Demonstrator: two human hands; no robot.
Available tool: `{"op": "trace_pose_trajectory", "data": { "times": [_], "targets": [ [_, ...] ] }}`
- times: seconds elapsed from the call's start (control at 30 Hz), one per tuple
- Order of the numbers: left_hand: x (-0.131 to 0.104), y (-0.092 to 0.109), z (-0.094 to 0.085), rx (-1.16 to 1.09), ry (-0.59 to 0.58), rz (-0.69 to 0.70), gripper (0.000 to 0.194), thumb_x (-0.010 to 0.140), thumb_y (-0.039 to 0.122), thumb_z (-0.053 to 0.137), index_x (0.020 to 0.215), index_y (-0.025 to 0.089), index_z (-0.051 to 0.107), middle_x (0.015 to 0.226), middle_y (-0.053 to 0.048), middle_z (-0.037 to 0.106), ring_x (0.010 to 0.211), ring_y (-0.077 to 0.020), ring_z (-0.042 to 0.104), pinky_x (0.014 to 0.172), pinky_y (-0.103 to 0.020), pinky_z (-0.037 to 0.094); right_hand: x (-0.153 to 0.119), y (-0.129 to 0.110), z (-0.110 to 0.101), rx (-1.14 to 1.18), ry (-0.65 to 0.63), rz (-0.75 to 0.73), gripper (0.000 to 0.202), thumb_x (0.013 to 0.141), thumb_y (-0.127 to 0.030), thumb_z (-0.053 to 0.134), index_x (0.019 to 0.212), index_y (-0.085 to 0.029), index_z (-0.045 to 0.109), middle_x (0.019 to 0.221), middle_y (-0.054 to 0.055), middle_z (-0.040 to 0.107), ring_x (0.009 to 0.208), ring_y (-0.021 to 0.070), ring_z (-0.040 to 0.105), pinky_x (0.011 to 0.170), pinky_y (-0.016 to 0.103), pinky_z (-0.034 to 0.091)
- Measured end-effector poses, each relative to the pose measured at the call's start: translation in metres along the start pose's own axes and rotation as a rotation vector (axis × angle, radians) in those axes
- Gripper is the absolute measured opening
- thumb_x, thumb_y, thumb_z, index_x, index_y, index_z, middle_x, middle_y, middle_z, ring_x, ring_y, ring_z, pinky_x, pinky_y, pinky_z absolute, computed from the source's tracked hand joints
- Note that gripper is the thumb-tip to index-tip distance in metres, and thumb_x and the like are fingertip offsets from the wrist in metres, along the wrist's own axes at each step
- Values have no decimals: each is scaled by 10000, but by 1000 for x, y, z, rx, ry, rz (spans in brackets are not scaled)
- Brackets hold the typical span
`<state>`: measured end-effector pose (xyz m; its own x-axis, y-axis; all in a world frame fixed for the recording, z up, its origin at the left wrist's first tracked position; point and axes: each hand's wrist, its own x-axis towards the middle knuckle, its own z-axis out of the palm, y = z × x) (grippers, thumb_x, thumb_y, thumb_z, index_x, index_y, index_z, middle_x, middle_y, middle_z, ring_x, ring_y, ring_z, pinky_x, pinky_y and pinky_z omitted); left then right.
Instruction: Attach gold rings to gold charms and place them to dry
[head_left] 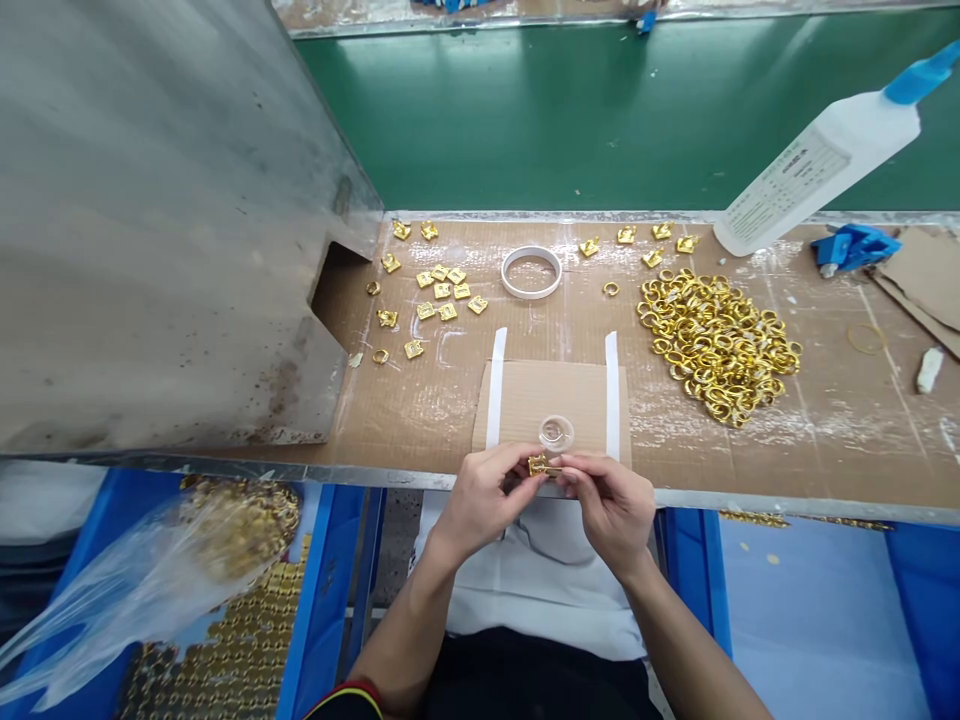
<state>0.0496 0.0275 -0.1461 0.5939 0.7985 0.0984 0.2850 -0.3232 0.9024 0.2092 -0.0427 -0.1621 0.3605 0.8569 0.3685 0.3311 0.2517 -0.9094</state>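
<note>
Just beside a clear round plastic dish [556,433], the left hand [480,500] pinches a small shiny gold-coloured metal piece [536,464], seemingly steadying it for the thin rod [554,469] clamped between fingers of the right hand [619,500].

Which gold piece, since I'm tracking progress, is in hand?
The gold piece pinched by the left hand, beside the right hand; others on the bench lie loose or heaped.

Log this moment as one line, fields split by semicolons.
left hand: holding gold piece; right hand: holding thin rod toward it; clear dish: on cardboard pad; gold rings: piled at right
</note>
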Motion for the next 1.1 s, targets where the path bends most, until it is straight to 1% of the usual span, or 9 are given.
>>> {"op": "trace_pose_trajectory", "data": {
  "times": [0.17, 0.3, 0.37, 0.43, 0.53, 0.67, 0.87, 1.0, 1.1],
  "targets": [
    [0, 1, 0, 5, 0, -23, 187, 926, 194, 641, 1088, 166, 729, 812, -38, 767, 568, -114, 624, 582, -222, 547, -1, 0, -1, 44, 20, 21, 117, 972, -195, 653, 943, -233, 760, 855, 51, 810, 582, 160, 734, 469, 231, 608],
    [1, 1, -1, 17, 12, -10, 181, 920, 199, 651, 1079, 170, 733, 805, -31, 765, 571, -116, 623, 564, -220, 539, 1, 4, -6, 51, 107, 74, 110, 977, -247, 658, 926, -224, 752, 832, 55, 794, 493, 145, 668, 414, 242, 562],
    [0, 1, -1, 27, 25, -11, 179, 917, 197, 653, 1074, 169, 734, 784, -24, 758, 566, -113, 619, 561, -217, 534, 8, 5, -9, -7, 154, 53, 99, 975, -245, 661, 932, -228, 748, 817, 47, 777, 558, 159, 684, 467, 258, 571],
    [-1, 0, -1, 22, 46, -10, 176, 913, 191, 655, 1067, 158, 734, 755, -18, 746, 552, -108, 608, 552, -208, 524, 17, 6, -10, -85, 166, -11, 91, 970, -217, 664, 930, -235, 743, 818, 39, 756, 677, 178, 712, 558, 275, 585],
    [-2, -1, 0, -6, 71, -16, 175, 902, 184, 660, 1057, 148, 734, 735, -15, 733, 529, -98, 587, 517, -191, 500, 30, 4, -8, -189, 115, -107, 108, 959, -170, 667, 902, -235, 732, 832, 35, 725, 764, 181, 709, 639, 279, 587],
    [-3, -2, 1, -38, 73, -29, 177, 894, 183, 667, 1050, 140, 737, 734, -22, 728, 529, -98, 588, 490, -180, 488, 36, 2, -3, -301, 37, -158, 131, 975, -164, 641, 917, -239, 732, 860, 39, 701, 787, 180, 698, 690, 292, 598],
    [-2, -2, 0, -46, 56, -55, 178, 892, 211, 675, 1048, 156, 742, 751, -27, 740, 547, -106, 606, 499, -187, 511, 34, 2, -4, -335, -9, -135, 152, 984, -189, 617, 910, -250, 736, 856, 46, 706, 777, 194, 702, 678, 305, 605],
    [-2, -2, -1, -57, 50, -58, 178, 887, 216, 679, 1039, 152, 745, 743, -29, 736, 546, -108, 608, 500, -186, 519, 35, 2, -4, -311, 1, -129, 148, 967, -168, 632, 891, -247, 731, 851, 43, 708, 775, 193, 706, 686, 302, 607],
    [-2, -2, -2, -62, 47, -71, 176, 879, 212, 683, 1033, 155, 748, 734, -26, 736, 542, -108, 606, 502, -187, 522, 36, 1, -5, -268, 15, -92, 140, 963, -190, 643, 868, -246, 730, 839, 43, 718, 767, 200, 712, 672, 311, 606]
  ]
}}
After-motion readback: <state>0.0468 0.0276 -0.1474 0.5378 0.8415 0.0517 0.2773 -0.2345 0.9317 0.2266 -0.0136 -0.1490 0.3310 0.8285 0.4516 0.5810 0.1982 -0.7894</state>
